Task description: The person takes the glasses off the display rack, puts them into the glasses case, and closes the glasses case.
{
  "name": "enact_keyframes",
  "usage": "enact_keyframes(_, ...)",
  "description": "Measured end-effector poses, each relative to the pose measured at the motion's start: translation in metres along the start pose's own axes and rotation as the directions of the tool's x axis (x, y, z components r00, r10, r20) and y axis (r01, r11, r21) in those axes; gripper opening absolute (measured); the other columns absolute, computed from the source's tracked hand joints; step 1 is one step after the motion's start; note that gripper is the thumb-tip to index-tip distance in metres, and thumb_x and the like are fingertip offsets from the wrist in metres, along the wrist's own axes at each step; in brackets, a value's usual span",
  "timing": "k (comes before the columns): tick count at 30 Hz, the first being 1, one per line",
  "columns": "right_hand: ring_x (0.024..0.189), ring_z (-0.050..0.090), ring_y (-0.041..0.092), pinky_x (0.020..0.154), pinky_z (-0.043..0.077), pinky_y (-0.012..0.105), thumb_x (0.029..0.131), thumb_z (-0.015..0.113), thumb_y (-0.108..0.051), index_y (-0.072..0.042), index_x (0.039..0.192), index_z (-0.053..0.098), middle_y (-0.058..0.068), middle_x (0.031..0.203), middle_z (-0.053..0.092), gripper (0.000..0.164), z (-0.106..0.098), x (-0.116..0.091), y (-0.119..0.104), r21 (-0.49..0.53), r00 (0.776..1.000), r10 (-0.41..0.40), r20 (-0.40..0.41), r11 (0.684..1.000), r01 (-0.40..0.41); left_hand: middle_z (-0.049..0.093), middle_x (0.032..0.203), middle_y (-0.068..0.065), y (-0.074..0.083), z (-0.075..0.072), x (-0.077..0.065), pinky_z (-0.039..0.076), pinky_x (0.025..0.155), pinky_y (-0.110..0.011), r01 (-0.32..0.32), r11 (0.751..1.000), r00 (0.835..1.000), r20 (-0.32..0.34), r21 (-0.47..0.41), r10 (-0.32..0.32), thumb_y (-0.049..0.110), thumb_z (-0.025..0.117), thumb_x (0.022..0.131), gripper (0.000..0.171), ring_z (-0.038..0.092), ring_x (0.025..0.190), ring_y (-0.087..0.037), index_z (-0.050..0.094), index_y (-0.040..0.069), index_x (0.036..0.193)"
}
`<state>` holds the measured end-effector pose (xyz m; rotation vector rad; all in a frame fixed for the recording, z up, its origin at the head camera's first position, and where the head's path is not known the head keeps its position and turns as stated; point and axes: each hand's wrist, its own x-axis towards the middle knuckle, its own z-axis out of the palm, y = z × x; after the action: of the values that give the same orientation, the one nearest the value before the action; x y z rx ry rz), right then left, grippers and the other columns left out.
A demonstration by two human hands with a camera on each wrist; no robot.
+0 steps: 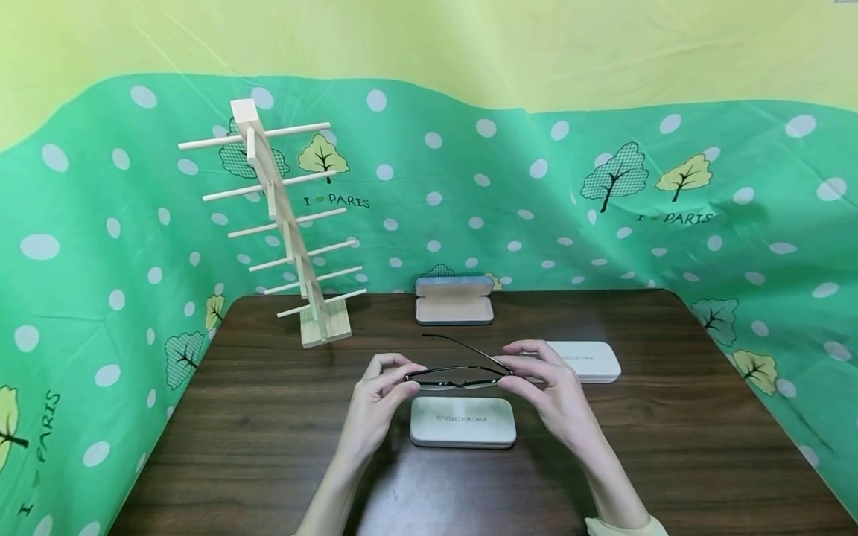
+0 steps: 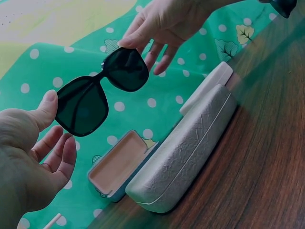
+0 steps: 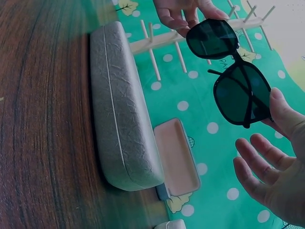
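Dark-lensed black sunglasses (image 1: 459,384) are held up by both hands, above the table and just behind a closed pale case (image 1: 462,423) with lettering on its lid. My left hand (image 1: 375,402) pinches one outer end of the frame between thumb and fingers. At the other end, my right hand (image 1: 553,387) pinches the frame by the hinge. One temple arm slants from that hinge back toward the left. Both dark lenses show in the left wrist view, where the sunglasses (image 2: 83,105) hang between the two hands (image 2: 24,152).
A second pale case (image 1: 593,361) lies partly behind the right hand. An open case (image 1: 454,309) with a pinkish lining stands at the table's back edge. To the left rises a wooden rack (image 1: 288,219) with several pegs. Green dotted cloth (image 1: 469,186) hangs behind the brown table (image 1: 268,447).
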<state>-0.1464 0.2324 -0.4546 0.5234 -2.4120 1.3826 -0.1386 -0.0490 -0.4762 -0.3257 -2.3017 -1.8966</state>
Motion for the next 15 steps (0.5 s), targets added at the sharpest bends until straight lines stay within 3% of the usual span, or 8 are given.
enact_keyframes(9,0.109,0.059,-0.002,0.080,0.052,0.010,0.082,0.082,-0.002,-0.015,0.109,0.080,0.010,0.122,0.067,0.030,-0.0005,0.0008,0.0005,-0.022,0.999,-0.035,0.007,0.999,0.036,0.059,0.122,-0.007,0.0000,0.0001,0.0010,0.048,0.079,-0.018,0.012,1.000,1.000,-0.005,-0.003,-0.012,0.016,0.074,0.093,0.021,0.057,0.088,-0.006,0.079,0.014,0.113)
enact_keyframes(15,0.111,0.061,0.009,0.085,0.049,0.010,0.083,0.081,-0.001,-0.017,0.107,0.080,0.007,0.122,0.067,0.029,-0.0009,0.0004,-0.0007,-0.033,0.997,-0.082,0.011,0.996,0.082,0.058,0.119,-0.006,-0.0015,0.0005,0.0005,0.050,0.077,-0.018,0.015,1.000,1.000,-0.008,-0.005,-0.015,0.018,0.075,0.093,0.019,0.058,0.082,-0.004,0.080,0.015,0.111)
